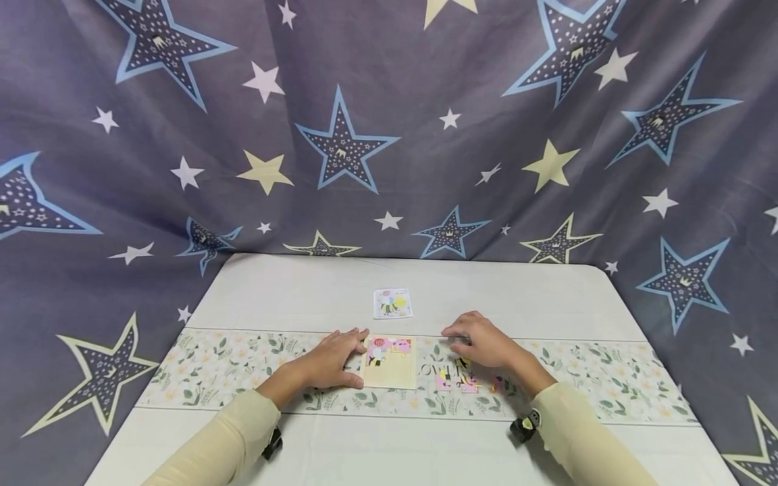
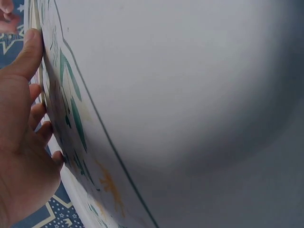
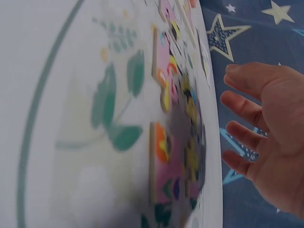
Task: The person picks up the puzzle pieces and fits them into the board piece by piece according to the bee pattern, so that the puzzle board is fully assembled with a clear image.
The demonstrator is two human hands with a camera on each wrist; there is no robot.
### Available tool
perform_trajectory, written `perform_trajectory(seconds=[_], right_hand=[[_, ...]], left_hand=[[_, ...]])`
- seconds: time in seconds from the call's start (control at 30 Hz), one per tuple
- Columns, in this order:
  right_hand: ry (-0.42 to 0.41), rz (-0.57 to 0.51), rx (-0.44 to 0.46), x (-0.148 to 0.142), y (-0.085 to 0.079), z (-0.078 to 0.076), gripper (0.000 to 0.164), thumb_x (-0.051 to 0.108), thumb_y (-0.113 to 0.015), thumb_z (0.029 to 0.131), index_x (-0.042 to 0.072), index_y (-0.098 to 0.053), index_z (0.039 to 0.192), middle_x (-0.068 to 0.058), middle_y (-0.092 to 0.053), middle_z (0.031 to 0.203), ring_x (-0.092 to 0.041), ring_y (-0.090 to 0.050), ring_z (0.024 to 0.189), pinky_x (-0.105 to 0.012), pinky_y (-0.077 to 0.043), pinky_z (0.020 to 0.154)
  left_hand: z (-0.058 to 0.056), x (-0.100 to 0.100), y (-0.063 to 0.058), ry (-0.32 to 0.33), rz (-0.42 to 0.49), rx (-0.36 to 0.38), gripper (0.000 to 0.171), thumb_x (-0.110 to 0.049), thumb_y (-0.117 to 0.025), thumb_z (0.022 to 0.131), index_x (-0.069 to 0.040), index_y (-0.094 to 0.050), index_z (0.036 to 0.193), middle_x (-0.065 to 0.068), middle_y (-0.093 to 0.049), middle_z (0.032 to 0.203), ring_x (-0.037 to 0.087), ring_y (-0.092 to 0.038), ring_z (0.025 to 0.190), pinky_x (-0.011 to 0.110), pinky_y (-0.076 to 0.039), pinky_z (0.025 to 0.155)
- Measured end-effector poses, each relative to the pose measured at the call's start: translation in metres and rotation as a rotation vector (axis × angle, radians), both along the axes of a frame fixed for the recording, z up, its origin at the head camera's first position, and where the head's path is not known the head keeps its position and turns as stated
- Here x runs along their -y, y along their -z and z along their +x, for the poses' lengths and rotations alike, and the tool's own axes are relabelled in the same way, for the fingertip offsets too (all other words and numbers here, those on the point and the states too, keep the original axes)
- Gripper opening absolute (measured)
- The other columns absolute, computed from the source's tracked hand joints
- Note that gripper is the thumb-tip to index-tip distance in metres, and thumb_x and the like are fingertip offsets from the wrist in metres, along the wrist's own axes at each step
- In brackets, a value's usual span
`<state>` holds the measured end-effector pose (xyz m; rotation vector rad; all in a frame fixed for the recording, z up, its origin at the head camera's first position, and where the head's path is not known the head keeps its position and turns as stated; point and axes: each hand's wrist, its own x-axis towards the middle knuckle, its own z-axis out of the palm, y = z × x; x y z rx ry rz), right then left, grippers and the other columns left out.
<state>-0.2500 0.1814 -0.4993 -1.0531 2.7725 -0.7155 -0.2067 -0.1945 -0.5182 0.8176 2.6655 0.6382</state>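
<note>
A square wooden puzzle board [image 1: 389, 376] lies mid-table, with pink and yellow puzzle pieces [image 1: 398, 345] along its top and upper left; its lower part is bare wood. My left hand [image 1: 330, 361] rests at the board's left side, thumb and fingers spread along the edge. Above a group of loose puzzle pieces [image 1: 469, 387], my right hand [image 1: 483, 343] hovers with loosely bent fingers and holds nothing. In the right wrist view, pink loose pieces [image 3: 164, 171] lie below that hand, which is raised clear of them.
Behind the board lies a small picture card [image 1: 392, 304] showing a bee. A floral runner [image 1: 243, 358] crosses the white table [image 1: 292, 290]. Star-patterned fabric [image 1: 389, 135] hangs around the back and sides. Dark straps with cameras sit on both wrists.
</note>
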Motion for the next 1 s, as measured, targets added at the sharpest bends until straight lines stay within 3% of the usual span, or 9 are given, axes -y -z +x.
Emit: perform_trajectory(seconds=[0.4,1.0], right_hand=[[0.014,0.018,0.038,-0.022,0.006,0.005,0.034,0.018,-0.073,0.094,0.013,-0.071,0.128,-0.004,-0.071,0.117,-0.035,-0.057,0.125,-0.058,-0.045,0.109],[-0.031,0.129,-0.031,-0.026,0.013,0.012,0.031,0.017,-0.077,0.089,0.019,-0.075,0.121,0.000,-0.070,0.112,-0.033,-0.059,0.121,-0.062,-0.047,0.100]], left_hand=[[0.001,0.000,0.000,0.003,0.011,0.000,0.068,-0.052,-0.077,0.084,-0.012,-0.055,0.135,0.011,-0.029,0.168,0.034,-0.025,0.157,0.059,-0.015,0.129],[-0.001,0.000,0.001,0.002,0.002,0.007,0.069,-0.054,-0.077,0.084,-0.013,-0.056,0.135,0.009,-0.029,0.168,0.033,-0.025,0.157,0.058,-0.014,0.129]])
